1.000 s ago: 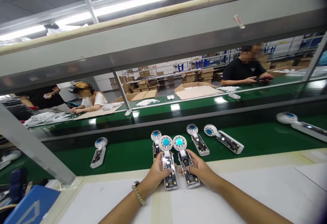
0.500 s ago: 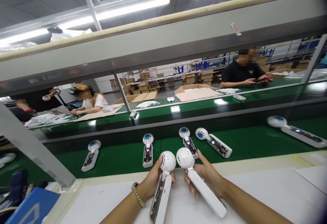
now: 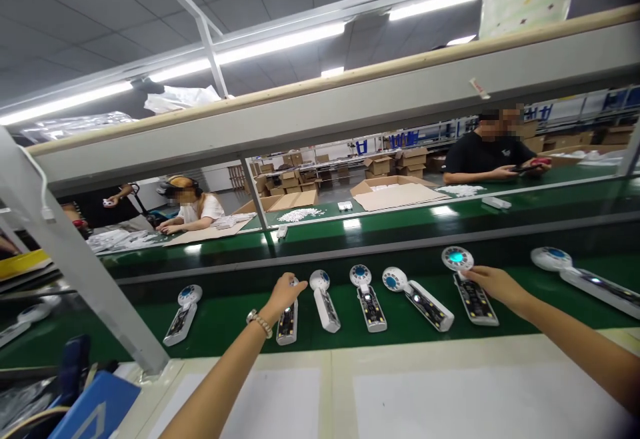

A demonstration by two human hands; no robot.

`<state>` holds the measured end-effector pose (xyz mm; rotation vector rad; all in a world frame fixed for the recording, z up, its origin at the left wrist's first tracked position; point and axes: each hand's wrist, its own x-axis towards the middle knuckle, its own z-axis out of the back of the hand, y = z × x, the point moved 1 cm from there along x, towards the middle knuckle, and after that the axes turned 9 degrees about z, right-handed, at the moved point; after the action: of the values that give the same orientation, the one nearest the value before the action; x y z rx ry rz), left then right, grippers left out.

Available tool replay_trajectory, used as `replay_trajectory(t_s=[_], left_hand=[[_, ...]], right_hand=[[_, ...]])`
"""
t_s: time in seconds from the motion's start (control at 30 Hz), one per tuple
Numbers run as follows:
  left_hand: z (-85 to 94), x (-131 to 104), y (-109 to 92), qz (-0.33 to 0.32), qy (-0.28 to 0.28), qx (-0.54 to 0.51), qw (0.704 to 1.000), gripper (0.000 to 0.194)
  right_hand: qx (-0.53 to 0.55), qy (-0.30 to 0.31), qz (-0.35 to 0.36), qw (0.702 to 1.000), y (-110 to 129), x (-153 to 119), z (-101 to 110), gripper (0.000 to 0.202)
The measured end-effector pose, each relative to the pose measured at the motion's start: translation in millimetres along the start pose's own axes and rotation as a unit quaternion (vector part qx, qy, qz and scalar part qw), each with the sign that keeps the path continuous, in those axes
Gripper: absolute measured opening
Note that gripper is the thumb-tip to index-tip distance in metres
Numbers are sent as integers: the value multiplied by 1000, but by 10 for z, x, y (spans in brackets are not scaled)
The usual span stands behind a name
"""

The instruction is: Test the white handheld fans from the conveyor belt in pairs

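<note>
Green belt [image 3: 225, 322] carries a row of handheld fans. Left hand [image 3: 285, 291] rests loosely curled on one fan [image 3: 286, 322]; right hand [image 3: 493, 280] touches, fingers spread, the lit fan [image 3: 467, 285]. Best set them flat, evenly spaced, heads away.

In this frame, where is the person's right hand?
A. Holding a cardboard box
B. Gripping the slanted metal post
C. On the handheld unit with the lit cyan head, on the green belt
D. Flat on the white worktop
C. The right hand reaches out over the green belt and rests on the upper end of the handheld unit whose round head glows cyan.
</note>
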<state>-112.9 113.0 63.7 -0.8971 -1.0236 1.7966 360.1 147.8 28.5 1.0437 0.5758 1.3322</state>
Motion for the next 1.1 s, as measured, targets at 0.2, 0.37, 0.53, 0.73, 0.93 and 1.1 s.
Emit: replay_trajectory(t_s=[0.2, 0.37, 0.53, 0.73, 0.93, 1.1], left_hand=[[404, 17, 322, 129, -32, 95, 987, 38], [310, -124, 457, 176, -18, 78, 981, 20], [258, -386, 403, 145, 30, -62, 987, 22], [-85, -885, 353, 82, 153, -230, 957, 29], [-685, -1214, 515, 70, 209, -272, 937, 34], [-726, -1294, 593, 50, 243, -292, 924, 33]], right_hand=[[-59, -2, 70, 996, 321, -99, -531, 42], [6, 163, 68, 984, 952, -550, -1743, 22], [102, 278, -10, 955, 1265, -871, -2211, 25], [273, 385, -76, 878, 1218, -1356, -1846, 29], [435, 307, -90, 842, 956, -1710, -1482, 60], [443, 307, -97, 837, 877, -1755, -1370, 53]])
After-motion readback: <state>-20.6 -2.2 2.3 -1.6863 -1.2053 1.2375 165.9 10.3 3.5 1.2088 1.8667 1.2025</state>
